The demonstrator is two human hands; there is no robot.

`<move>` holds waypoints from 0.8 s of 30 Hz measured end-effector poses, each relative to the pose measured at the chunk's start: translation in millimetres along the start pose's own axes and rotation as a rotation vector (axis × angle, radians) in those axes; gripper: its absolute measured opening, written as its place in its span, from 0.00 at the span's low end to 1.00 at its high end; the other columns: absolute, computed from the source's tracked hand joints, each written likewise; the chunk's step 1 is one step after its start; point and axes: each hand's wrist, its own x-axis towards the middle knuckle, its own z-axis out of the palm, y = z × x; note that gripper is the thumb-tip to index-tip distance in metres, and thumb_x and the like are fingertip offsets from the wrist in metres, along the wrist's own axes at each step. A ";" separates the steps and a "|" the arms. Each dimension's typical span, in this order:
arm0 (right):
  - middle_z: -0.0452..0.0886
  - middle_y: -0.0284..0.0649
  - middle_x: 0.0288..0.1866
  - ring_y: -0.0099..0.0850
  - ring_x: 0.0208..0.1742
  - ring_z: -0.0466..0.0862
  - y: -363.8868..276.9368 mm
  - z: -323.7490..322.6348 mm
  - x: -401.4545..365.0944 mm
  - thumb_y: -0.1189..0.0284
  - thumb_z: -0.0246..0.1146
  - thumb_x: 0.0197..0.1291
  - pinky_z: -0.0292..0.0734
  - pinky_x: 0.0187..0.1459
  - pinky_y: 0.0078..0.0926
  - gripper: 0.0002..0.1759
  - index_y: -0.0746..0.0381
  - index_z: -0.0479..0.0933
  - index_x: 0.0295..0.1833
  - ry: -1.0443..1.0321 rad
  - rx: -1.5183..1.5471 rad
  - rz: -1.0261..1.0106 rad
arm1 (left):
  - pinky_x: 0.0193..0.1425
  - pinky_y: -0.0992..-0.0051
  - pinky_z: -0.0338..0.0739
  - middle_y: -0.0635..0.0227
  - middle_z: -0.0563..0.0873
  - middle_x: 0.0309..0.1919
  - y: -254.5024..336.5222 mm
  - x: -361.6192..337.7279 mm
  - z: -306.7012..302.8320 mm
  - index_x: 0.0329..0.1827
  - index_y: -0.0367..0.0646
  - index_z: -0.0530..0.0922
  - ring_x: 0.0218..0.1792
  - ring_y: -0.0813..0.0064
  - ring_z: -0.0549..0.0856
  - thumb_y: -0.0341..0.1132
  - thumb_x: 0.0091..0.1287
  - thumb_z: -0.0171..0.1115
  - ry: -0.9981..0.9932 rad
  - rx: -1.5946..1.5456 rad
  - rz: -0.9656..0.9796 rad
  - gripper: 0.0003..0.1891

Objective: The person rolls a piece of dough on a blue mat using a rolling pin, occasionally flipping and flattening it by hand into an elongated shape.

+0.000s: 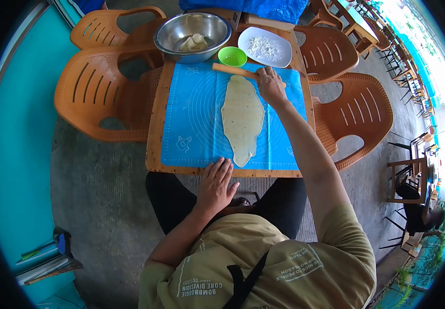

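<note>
A long, thin sheet of rolled dough (242, 116) lies lengthwise on the blue baking mat (191, 110). Beyond its far end, my right hand (271, 85) is closed around one end of a wooden rolling pin (227, 69), which lies crosswise over the mat. My left hand (216, 185) rests at the table's near edge, fingers extended and fingertips on the mat's border, a little left of the dough's near tip. It holds nothing.
Along the far side stand a metal bowl (168, 38) with a dough lump (194, 43), a small green bowl (232, 56) and a white plate (286, 51) of flour (264, 48). Orange chairs (93, 92) flank the wooden table (154, 149). A person (422, 211) sits far right.
</note>
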 end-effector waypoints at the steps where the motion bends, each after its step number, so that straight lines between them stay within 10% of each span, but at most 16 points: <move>1: 0.80 0.46 0.56 0.49 0.63 0.81 -3.3 -6.8 -2.6 0.74 0.68 0.67 0.77 0.60 0.52 0.13 0.59 0.79 0.56 -0.001 0.021 0.009 | 0.85 0.52 0.63 0.55 0.76 0.76 0.8 -0.1 -0.3 0.75 0.33 0.76 0.80 0.56 0.71 0.49 0.74 0.67 -0.006 -0.001 -0.002 0.34; 19: 0.78 0.54 0.71 0.55 0.78 0.74 -75.0 -74.0 -167.3 0.81 0.65 0.65 0.72 0.76 0.51 0.19 0.66 0.79 0.62 -0.183 0.243 -0.065 | 0.85 0.52 0.65 0.51 0.74 0.79 -33.6 62.5 -22.5 0.77 0.33 0.73 0.82 0.51 0.71 0.38 0.82 0.58 0.232 0.015 -0.010 0.26; 24: 0.65 0.57 0.85 0.55 0.88 0.61 -74.6 -70.1 -184.7 0.78 0.58 0.71 0.57 0.87 0.52 0.31 0.68 0.70 0.79 -0.256 0.159 -0.069 | 0.90 0.53 0.58 0.54 0.71 0.83 -53.1 72.0 -3.6 0.83 0.36 0.69 0.86 0.58 0.66 0.45 0.86 0.52 -0.018 0.076 -0.076 0.29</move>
